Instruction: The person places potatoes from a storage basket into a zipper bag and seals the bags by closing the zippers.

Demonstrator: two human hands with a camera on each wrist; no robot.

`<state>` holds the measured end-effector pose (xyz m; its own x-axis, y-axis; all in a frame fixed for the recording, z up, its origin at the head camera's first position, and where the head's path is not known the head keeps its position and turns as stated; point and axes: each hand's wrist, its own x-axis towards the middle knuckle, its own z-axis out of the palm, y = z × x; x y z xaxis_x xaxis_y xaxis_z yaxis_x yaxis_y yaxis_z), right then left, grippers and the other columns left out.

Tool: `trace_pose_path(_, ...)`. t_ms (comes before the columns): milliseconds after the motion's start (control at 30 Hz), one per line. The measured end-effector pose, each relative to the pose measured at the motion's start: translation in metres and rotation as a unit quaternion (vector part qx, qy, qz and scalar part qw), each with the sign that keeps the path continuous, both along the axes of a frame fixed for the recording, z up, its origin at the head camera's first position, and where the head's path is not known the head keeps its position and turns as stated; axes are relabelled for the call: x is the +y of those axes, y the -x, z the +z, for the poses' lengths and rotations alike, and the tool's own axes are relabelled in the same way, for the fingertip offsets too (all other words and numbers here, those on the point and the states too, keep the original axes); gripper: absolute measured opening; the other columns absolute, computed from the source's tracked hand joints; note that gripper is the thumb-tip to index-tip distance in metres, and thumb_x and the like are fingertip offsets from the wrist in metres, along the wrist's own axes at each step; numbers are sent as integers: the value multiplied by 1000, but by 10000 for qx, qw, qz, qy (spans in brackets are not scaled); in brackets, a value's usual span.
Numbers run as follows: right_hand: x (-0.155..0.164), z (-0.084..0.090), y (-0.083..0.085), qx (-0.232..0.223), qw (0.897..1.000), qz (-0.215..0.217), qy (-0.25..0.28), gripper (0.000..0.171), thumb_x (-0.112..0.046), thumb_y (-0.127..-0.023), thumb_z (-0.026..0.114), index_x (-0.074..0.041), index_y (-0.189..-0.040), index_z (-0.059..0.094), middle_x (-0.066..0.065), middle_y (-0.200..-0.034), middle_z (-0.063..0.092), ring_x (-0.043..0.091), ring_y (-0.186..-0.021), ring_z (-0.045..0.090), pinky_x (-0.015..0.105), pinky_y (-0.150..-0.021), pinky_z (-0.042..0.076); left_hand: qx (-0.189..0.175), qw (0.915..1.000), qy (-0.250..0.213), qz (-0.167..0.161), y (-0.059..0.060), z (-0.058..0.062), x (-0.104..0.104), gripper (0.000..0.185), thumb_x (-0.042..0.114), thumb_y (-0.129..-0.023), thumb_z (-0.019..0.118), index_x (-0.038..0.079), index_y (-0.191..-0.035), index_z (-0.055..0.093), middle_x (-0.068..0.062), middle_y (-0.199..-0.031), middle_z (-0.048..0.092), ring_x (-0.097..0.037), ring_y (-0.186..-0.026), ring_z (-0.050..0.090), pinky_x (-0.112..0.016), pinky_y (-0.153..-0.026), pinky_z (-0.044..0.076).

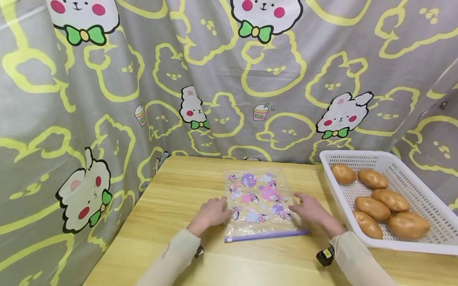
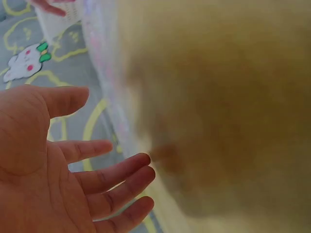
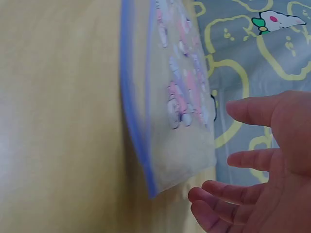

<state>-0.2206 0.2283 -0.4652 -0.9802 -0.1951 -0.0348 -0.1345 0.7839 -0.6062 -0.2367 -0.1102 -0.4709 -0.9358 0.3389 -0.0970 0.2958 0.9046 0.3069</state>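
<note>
Head view: one white basket (image 1: 422, 186) holds six potatoes (image 1: 372, 207). One printed zip bag (image 1: 257, 202) lies flat on the desk (image 1: 171, 222) between left hand (image 1: 212, 212) and right hand (image 1: 310, 209), fingers relaxed open.

Six potatoes (image 1: 381, 198), one basket (image 1: 425, 198), one zip bag (image 1: 259, 202).

White basket (image 1: 332, 174) with 6 potatoes (image 1: 381, 199)
</note>
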Motion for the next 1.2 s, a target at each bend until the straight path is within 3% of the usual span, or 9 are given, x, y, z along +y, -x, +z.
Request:
trace_pose_path(200,1,-10,-3,-214,9997,-64,49,61,-23,-87,66,9,-133,43,37,-116,54,47,-106,54,56,-89,45,73,9994,-309,-143,-1,-12,1,51,37,-93,56,7,-133,48,-19,-115,57,-34,-100,54,-51,-87,45)
trace_pose_path(367,1,-12,-4,-195,9996,-26,178,60,-21,-85,69,7,-132,46,33,-114,55,43,-101,57,55,-86,47,6,9975,-685,-170,-3,-12,2,49,35,-93,56,6,-133,49,-20,-119,54,-33,-103,52,-50,-90,44)
trace_pose_path(500,1,-14,-5,-31,9994,21,343,59,-12,-79,72,8,-129,48,30,-110,56,39,-95,59,51,-80,50,-71,9948,-1009,-152,-3,-15,2,44,31,-92,59,6,-129,52,-19,-118,53,-29,-100,52,-45,-85,47)
trace_pose_path(633,2,-18,-6,177,9989,5,440,60,0,-72,71,8,-128,49,28,-109,57,33,-88,60,45,-75,52,-268,9845,-1725,-144,-2,-16,2,45,19,-88,66,4,-128,51,-17,-113,51,-21,-86,52,-35,-71,49)
trace_pose_path(800,4,-23,-5,348,9965,-124,752,59,7,-70,65,7,-127,50,28,-110,57,22,-76,59,32,-62,50,-718,9571,-2807,-40,-1,-18,1,53,2,-82,68,1,-131,48,-24,-120,45,-18,-75,55,-26,-57,51)
trace_pose_path(900,4,-23,-4,287,9923,-282,1172,58,8,-74,60,6,-131,48,30,-116,54,20,-73,56,27,-56,48,-1076,9336,-3415,166,-1,-19,0,55,0,-82,67,2,-133,47,-29,-128,43,-27,-87,60,-30,-64,55)
trace_pose_path(1000,3,-22,-2,222,9844,-507,1671,57,10,-78,57,6,-133,45,30,-120,51,20,-74,56,26,-53,48,-1509,9071,-3914,343,-1,-18,0,53,3,-84,64,3,-135,48,-28,-123,49,-33,-94,59,-37,-74,55)
trace_pose_path(1133,1,-19,-1,268,9738,-807,2109,54,11,-80,56,7,-132,45,29,-121,49,18,-74,58,24,-53,49,-2165,8750,-4323,252,-5,-13,2,49,7,-85,61,2,-133,50,-19,-111,56,-26,-85,58,-38,-76,53)
trace_pose_path(1200,1,-17,0,328,9701,-910,2226,52,11,-81,55,8,-132,46,29,-122,49,17,-74,58,24,-53,49,-2438,8611,-4460,79,-7,-10,4,48,8,-86,61,2,-133,49,-17,-115,55,-23,-86,58,-35,-76,53)
